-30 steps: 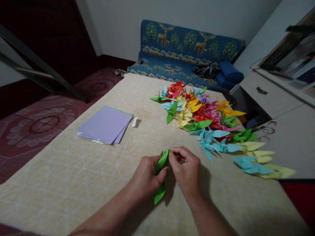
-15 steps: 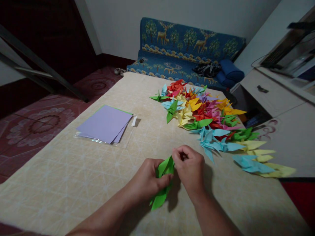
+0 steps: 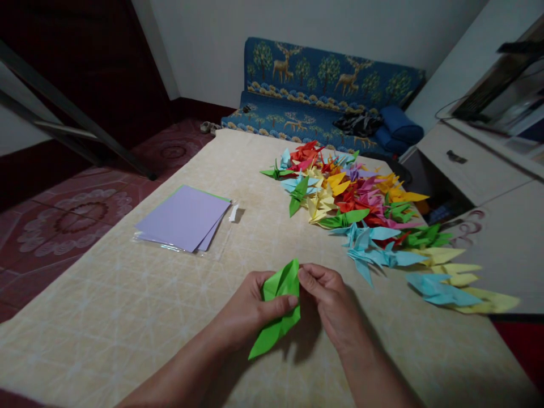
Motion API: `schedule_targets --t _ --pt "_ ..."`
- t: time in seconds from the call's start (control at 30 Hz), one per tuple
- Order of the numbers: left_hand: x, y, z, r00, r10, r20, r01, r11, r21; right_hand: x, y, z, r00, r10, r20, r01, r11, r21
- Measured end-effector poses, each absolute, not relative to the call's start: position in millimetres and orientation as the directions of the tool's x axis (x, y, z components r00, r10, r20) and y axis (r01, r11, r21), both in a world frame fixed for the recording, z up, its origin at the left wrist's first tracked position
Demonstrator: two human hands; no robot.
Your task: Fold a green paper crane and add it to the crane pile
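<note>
Seemingly for steadiness, the left hand (image 3: 254,309) thumb-clamps folded green origami paper (image 3: 281,285); the right hand (image 3: 331,294), nearly closed, pinches its edge.

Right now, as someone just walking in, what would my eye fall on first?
Most likely the many-coloured heap of folded paper birds, spread over the right side of the cream patterned tablecloth. Next comes the bright green folded paper at near centre, held in the left hand, with the right hand at its upper right edge. Beyond the tablecloth's far edge stands a blue sofa printed with deer and trees.
</note>
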State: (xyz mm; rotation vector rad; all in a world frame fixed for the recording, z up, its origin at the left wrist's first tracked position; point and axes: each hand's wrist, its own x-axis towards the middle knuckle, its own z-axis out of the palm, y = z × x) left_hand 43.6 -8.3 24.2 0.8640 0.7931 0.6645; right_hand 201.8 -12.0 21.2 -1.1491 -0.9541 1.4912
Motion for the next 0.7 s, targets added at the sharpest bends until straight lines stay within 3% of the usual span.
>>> schedule_targets --t 0.23,0.5,0.7 --pt "46.4 -10.1 18.2 0.522 0.810 -0.268 -0.126 0.384 0.915 195.8 -14.1 15.7 0.066 0.987 -0.145 -0.155 -0.133 -0.979" --pt "48.5 -9.3 23.8 0.539 0.809 -0.237 -0.091 0.336 0.938 190.5 -18.3 13.5 0.170 0.973 -0.154 -0.229 -0.113 -0.967" --pt "51.1 -12.4 23.7 0.586 0.771 -0.247 -0.049 0.339 0.940 184.7 -21.3 4.3 0.372 0.923 -0.101 -0.170 -0.040 -0.985"
